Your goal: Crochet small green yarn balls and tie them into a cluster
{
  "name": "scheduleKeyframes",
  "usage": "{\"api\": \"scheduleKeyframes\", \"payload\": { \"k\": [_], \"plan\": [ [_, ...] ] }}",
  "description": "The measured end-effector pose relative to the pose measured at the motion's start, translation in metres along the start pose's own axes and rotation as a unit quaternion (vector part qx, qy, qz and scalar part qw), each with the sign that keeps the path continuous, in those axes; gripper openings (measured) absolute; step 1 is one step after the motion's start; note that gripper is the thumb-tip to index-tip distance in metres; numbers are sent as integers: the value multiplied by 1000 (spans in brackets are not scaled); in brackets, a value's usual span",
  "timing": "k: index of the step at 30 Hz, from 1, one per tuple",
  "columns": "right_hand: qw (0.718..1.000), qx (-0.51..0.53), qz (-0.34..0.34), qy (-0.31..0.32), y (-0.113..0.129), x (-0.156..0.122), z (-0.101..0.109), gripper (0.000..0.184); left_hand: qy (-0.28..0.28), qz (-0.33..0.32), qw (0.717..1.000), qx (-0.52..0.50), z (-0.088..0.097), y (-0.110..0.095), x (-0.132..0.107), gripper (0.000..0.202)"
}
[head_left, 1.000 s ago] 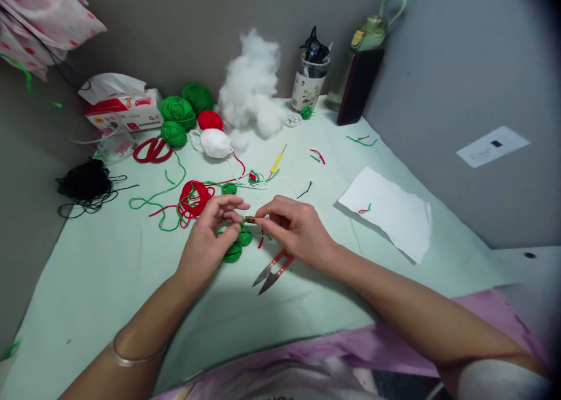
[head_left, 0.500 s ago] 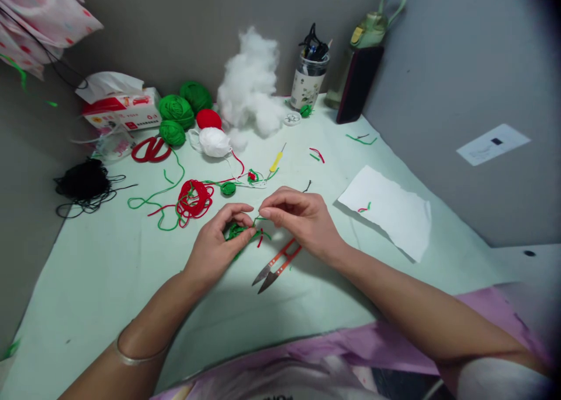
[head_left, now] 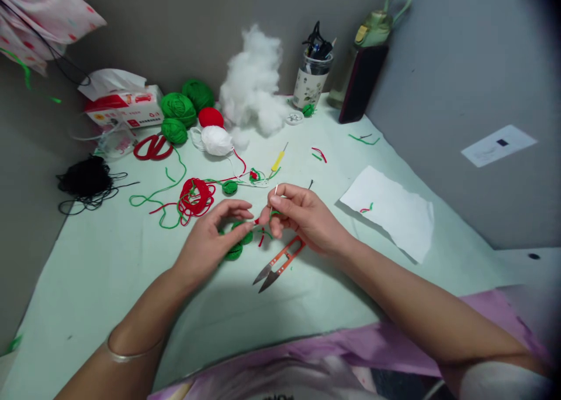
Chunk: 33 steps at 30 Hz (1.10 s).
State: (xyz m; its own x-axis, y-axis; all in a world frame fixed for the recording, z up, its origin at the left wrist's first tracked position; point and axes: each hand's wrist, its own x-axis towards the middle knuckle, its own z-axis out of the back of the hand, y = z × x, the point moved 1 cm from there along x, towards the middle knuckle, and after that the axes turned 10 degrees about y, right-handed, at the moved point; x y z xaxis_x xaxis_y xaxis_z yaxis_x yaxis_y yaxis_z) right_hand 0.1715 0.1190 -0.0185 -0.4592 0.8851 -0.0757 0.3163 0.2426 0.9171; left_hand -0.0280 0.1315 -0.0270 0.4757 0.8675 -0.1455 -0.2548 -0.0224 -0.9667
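My right hand is closed in a pinch round a thin pale needle that points upward. A bit of green yarn shows at its fingers. To its left, my left hand has thumb and index finger apart. Below the left thumb are small green crocheted pieces, partly covered by the hand. Something small and red shows between the two hands. Orange-handled thread snips lie with blades apart under the right hand. Short red and green yarn ends lie just beside the green pieces.
Behind the hands lie a red yarn coil, a yellow-handled crochet hook and red scissors. Yarn balls, white stuffing, a tissue box and a pen jar stand further back. Torn paper lies right.
My right hand has moved slightly right, and the needle now shows upright in its fingers. My left thumb and index finger have parted, leaving more of the green pieces visible.
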Motion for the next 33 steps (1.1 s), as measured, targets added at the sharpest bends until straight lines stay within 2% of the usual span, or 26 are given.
{"api": "scheduleKeyframes", "payload": {
  "k": [3,5,7,11,16,21,26,33],
  "plan": [
    [1000,1,-5,-21,0,1,3,30,-67,-8,998,-2,20,-8,-2,23],
    [999,-18,0,-43,0,1,4,29,-91,-15,996,11,30,-10,-3,24],
    [997,-45,1,-59,0,2,6,28,-70,-16,997,41,34,-8,-3,22],
    [992,-100,6,-75,-2,2,8,27,39,-3,992,118,32,3,-5,18],
    [990,-129,10,-57,-3,1,5,24,65,11,983,170,27,11,-7,21],
    [993,-115,-2,-25,-6,2,1,27,102,32,992,60,16,5,-6,23],
    [996,-84,-18,-23,-6,2,2,34,46,12,997,-57,10,-5,-4,25],
    [997,-70,-9,-11,-3,0,4,24,14,19,975,-221,6,-5,-2,26]
  ]
}}
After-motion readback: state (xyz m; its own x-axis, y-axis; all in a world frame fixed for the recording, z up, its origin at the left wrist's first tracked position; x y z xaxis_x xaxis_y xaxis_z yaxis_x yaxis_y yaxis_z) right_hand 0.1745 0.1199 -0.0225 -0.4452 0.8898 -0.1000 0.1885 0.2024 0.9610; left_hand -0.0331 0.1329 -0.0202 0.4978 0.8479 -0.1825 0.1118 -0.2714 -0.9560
